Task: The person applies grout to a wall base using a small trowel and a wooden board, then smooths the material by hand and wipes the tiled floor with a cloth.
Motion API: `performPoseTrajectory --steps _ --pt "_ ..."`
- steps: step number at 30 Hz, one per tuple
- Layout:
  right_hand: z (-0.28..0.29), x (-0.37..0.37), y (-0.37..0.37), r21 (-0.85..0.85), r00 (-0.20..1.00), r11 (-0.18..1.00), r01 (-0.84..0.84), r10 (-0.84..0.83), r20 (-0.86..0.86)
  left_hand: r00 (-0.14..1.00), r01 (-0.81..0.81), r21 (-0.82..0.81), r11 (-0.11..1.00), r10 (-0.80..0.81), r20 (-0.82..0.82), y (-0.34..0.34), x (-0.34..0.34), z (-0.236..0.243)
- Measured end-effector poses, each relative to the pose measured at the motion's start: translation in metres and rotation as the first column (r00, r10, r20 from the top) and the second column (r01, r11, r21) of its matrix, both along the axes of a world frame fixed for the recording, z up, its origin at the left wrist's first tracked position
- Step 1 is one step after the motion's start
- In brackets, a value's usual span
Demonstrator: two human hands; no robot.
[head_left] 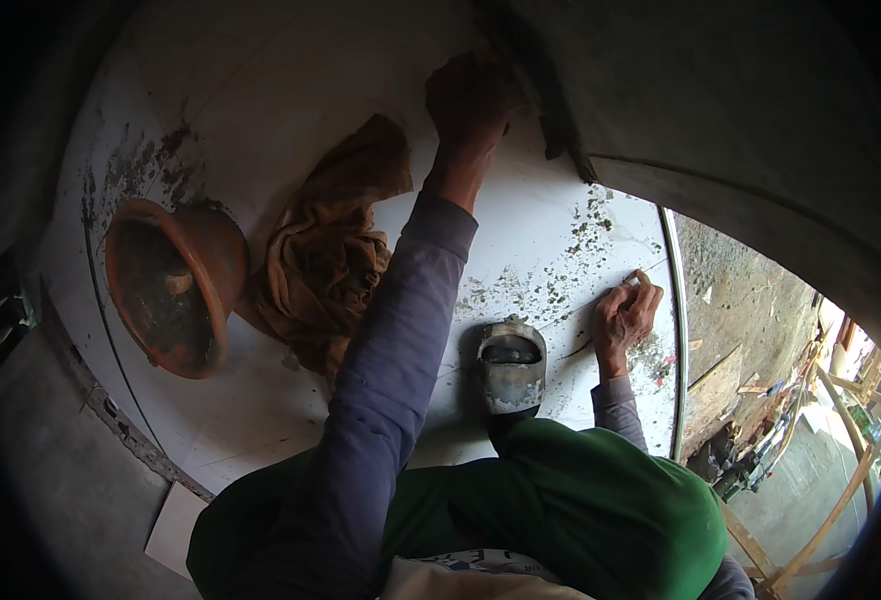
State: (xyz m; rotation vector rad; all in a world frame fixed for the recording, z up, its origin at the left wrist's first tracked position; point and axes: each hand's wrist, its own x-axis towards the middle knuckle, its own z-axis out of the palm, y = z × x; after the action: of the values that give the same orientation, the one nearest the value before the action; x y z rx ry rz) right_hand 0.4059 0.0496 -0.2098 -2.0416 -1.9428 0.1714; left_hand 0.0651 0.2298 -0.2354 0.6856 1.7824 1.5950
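Observation:
My left hand [468, 103] is stretched far forward, closed in a fist beside the dark strip [535, 75] at the foot of the wall. It is in deep shadow, so whatever its fingers hold is hidden. Closer in, my right hand [628, 318] rests on the white tiled floor [415, 225] near its right edge. Its fingers are curled together, and anything between them is too small to name. Left of my left forearm lies a crumpled brown cloth [330, 250]. Dark crumbs [560, 270] are scattered between my two hands.
An orange-brown bowl [228, 255] stands at the left with a small tan lump [177, 282] inside. My sandalled foot [513, 385] is planted between my arms. A grey wall [740, 110] rises at upper right. Past the tile edge are rough ground [725, 265] and wooden sticks [840, 480].

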Motion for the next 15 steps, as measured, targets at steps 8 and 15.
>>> performPoseTrajectory --steps 8,15 --pt "-0.001 0.013 0.0 0.027 1.0 1.0 -0.001 0.001 0.019 0.99 0.069 0.069 0.995 -0.077 0.122 -0.042 0.079 0.106" --pt "0.002 0.012 0.001 0.037 1.0 0.999 -0.015 0.014 0.025 0.995 -0.018 0.044 0.999 0.013 0.101 -0.02 0.022 0.064"
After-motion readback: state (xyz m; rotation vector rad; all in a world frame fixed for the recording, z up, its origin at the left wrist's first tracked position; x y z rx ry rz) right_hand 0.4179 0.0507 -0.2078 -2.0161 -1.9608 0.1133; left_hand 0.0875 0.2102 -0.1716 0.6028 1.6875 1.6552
